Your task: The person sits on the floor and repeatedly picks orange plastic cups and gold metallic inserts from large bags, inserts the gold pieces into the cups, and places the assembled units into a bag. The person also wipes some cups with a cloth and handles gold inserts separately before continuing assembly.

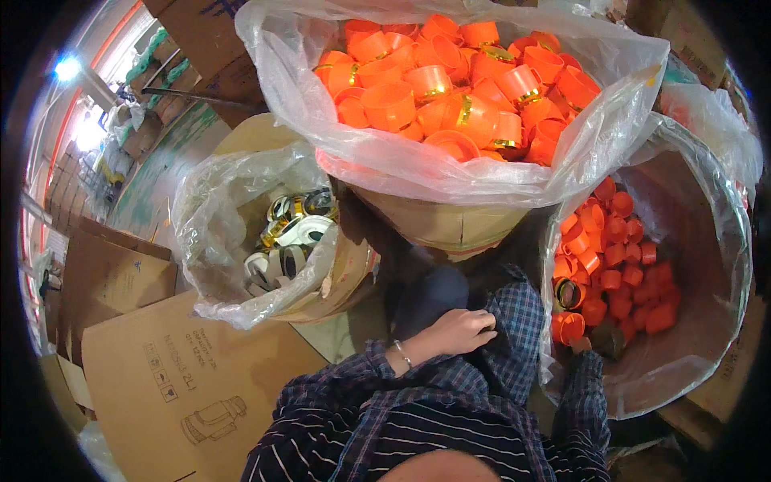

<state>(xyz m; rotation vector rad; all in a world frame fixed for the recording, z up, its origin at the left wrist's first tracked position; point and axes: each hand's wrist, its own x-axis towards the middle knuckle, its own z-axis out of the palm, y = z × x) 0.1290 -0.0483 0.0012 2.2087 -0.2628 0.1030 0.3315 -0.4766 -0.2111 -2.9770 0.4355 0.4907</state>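
My left hand (467, 331), with a silver bracelet at the wrist, rests on my checked-trouser lap. Its fingers are curled in, and nothing shows in them. My right arm reaches down into the plastic-lined drum (697, 241) on the right. Only a little of my right hand (581, 345) shows there, its fingers hidden, beside an orange cup-shaped piece (568, 328). Many small orange plastic cups (614, 255) lie in that drum. Next to the hand is a dark patch (608, 338) that I cannot make out. One dark ring with a gold band (569, 294) sits among the orange pieces.
Ahead stands a big lined drum (450, 213) heaped with larger orange cups (466, 112), some gold-banded. A smaller lined bin (229, 185) at left holds white-and-gold parts (301, 229). Cardboard boxes (201, 386) lie at lower left.
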